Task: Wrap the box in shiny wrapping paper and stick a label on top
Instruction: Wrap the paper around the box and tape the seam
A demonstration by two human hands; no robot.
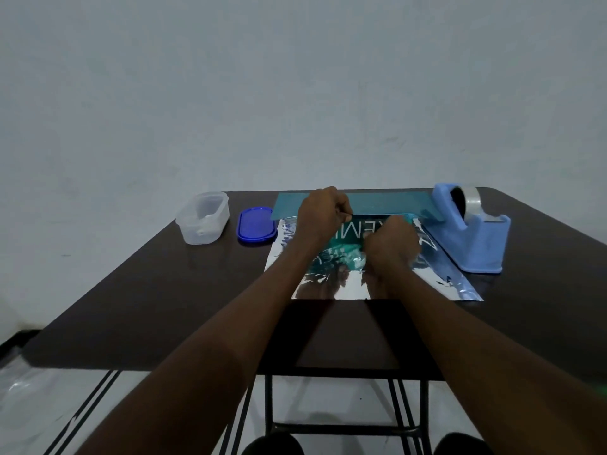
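Note:
A teal box [353, 234] with white letters lies on a sheet of shiny silver wrapping paper [341, 287] at the back middle of the dark table [164, 290]. The paper's far flap [377, 202] is lifted and shows its dull teal back above the box. My left hand [323, 214] pinches the near edge of that flap at its left part, over the box's far left corner. My right hand [391, 244] sits on the box's right half with curled fingers that grip it. Much of the box is hidden under both hands. No label is in view.
A light blue tape dispenser [473, 231] with a roll of clear tape stands right of the paper, touching the flap's right end. Left of the paper lie a blue lid [257, 228] and an open clear plastic tub [203, 221]. A wall rises right behind the table.

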